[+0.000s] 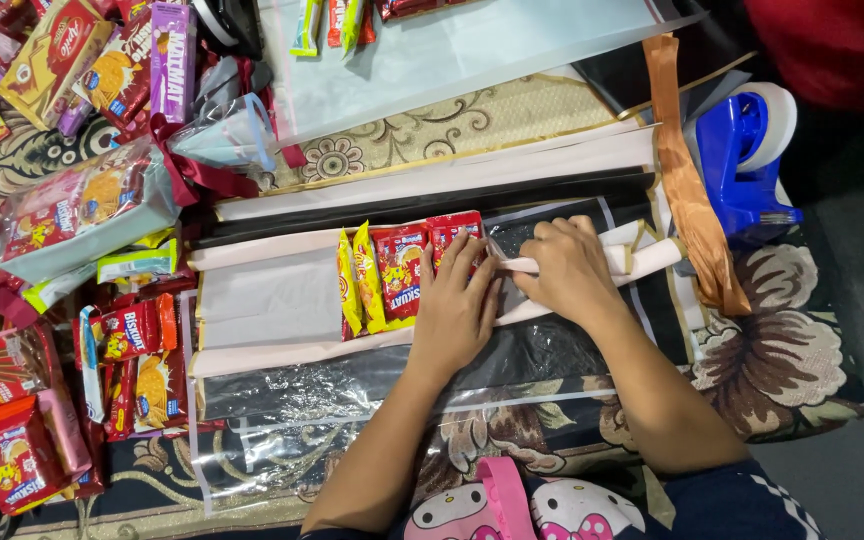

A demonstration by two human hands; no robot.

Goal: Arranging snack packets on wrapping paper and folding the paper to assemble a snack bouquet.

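Observation:
My left hand (457, 305) lies flat, fingers spread, on a row of small snack packets (397, 272), red and yellow, set on pale pink wrapping paper (262, 300). My right hand (567, 268) sits just to the right, fingers curled down, pinching the gathered pink paper (642, 258) where it narrows into a stem. Black paper (402, 208) and clear cellophane (322, 395) lie layered under the pink sheet.
Piles of snack packets (72, 70) and wrapped bundles (82, 215) with maroon ribbon crowd the left side. A blue tape dispenser (742, 160) stands at the right, beside an orange satin ribbon (687, 190). A large translucent sheet (452, 50) lies at the top. Patterned carpet (782, 340) is underneath.

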